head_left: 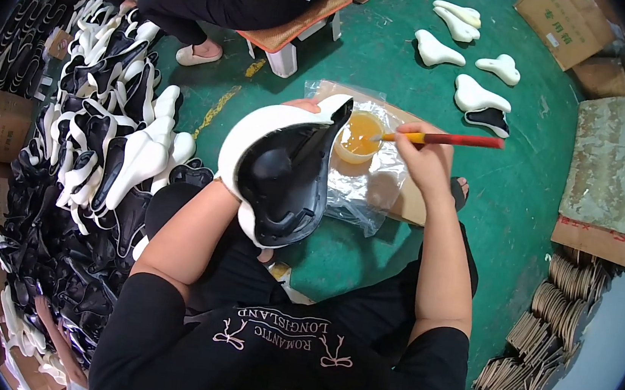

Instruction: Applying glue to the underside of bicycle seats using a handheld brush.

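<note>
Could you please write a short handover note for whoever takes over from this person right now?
Left hand: holds a bicycle saddle tilted, black underside up, white cover around its rim.
Right hand: grips a red-handled brush, tip at the cup of amber glue on the plastic-covered board.
Done: white saddles lie apart on the green floor.
Left: pile of saddles at the person's left.

Green painted floor (533, 195) bearing a flattened cardboard sheet (411, 198) under clear plastic film (362, 193), loose white saddle pads (475, 94), a heap of black-and-white saddles (104, 150), cardboard boxes (566, 24) and stacked card pieces (551, 311).
</note>
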Motion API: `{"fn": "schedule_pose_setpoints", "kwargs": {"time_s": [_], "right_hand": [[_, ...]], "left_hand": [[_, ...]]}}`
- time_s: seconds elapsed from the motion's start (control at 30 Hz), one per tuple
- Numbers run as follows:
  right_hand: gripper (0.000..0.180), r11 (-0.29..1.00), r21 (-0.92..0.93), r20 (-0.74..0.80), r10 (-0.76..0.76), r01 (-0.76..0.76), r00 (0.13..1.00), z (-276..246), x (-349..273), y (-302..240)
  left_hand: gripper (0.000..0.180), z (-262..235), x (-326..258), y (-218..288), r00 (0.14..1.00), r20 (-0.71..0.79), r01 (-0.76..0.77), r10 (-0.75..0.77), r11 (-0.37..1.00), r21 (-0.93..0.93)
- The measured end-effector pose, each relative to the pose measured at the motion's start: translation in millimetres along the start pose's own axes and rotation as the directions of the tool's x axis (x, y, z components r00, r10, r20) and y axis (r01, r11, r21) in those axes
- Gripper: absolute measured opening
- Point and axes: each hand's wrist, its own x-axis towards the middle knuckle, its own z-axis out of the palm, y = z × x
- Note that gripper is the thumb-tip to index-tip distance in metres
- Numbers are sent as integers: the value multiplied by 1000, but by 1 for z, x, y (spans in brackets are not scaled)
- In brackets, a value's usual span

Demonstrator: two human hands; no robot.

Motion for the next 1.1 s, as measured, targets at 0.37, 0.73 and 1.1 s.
{"fn": "schedule_pose_setpoints", "kwargs": {"time_s": [0.37, 0.73, 1.1], "right_hand": [[9, 825, 550, 29, 136, -129, 990, -22, -3, -34], [10, 871, 478, 183, 29, -114, 983, -25, -9, -42], [9, 901, 433, 258, -97, -25, 961, -33, -14, -46]], "left_hand": [[39, 9, -5, -2, 653, 560, -658, 509, 17, 753], [42, 15, -5, 2, 666, 602, -693, 441, 66, 718], [38, 5, 10, -5, 660, 621, -710, 424, 79, 700]]}}
